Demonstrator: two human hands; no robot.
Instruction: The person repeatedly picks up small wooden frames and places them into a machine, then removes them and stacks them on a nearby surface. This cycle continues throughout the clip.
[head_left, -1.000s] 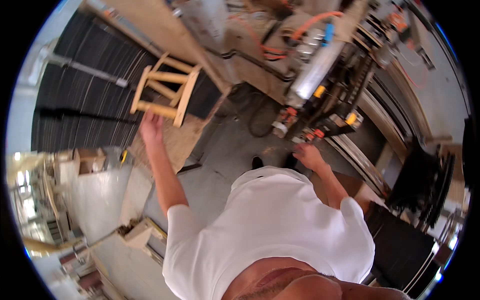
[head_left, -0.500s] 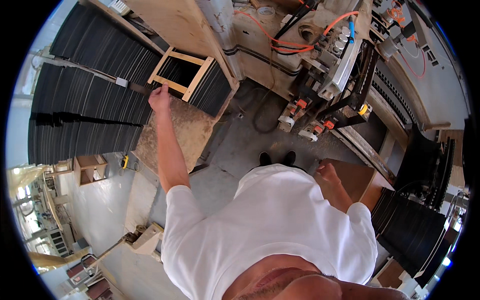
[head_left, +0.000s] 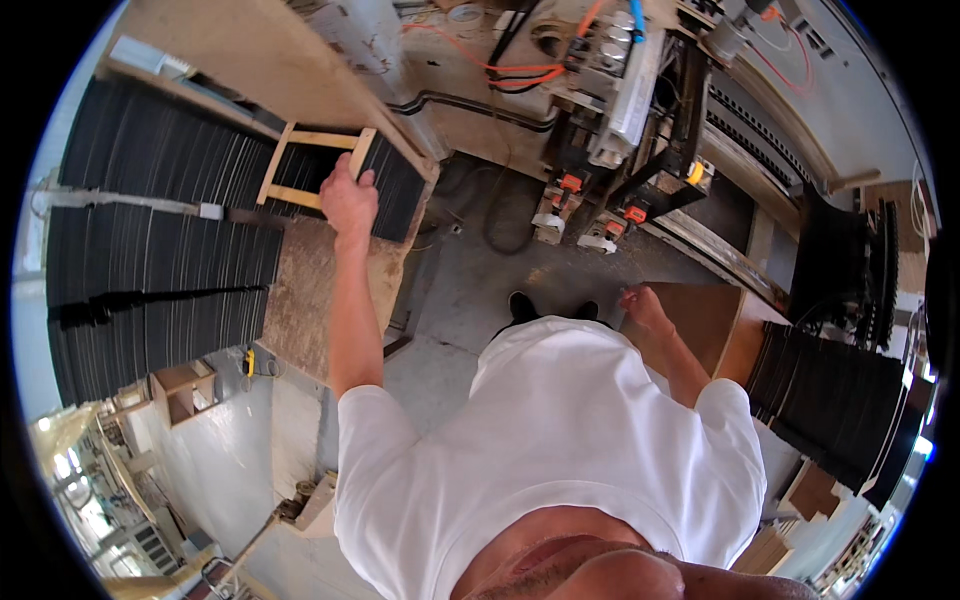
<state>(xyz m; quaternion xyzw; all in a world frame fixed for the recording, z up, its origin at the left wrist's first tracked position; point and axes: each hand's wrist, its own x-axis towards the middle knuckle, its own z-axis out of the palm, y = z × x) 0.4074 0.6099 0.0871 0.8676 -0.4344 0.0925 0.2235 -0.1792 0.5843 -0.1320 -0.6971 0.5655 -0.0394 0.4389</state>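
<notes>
My left hand (head_left: 350,199) closes over the near right corner of a pale wooden frame (head_left: 295,195), its thumb and fingers bent round the rail. The frame leans against the end of a long row of dark, thin-edged panels (head_left: 190,130), with more dark panels (head_left: 398,195) just to its right. My fingers hide part of the corner. On the other side, my right hand (head_left: 648,306) hangs near the edge of a brown board-sided box (head_left: 685,320), fingers loosely bent and apart, with nothing seen in them.
A worn wooden board (head_left: 305,285) lies below the frame. Ahead stands a machine (head_left: 620,110) with orange hoses and clamps (head_left: 555,205). More dark panels (head_left: 830,395) are stacked at the right. A small wooden box (head_left: 185,390) stands on the floor at the left.
My left hand has moved from the frame's near left side to its near right corner. My right hand has stayed by the brown box. The whole view has turned slightly.
</notes>
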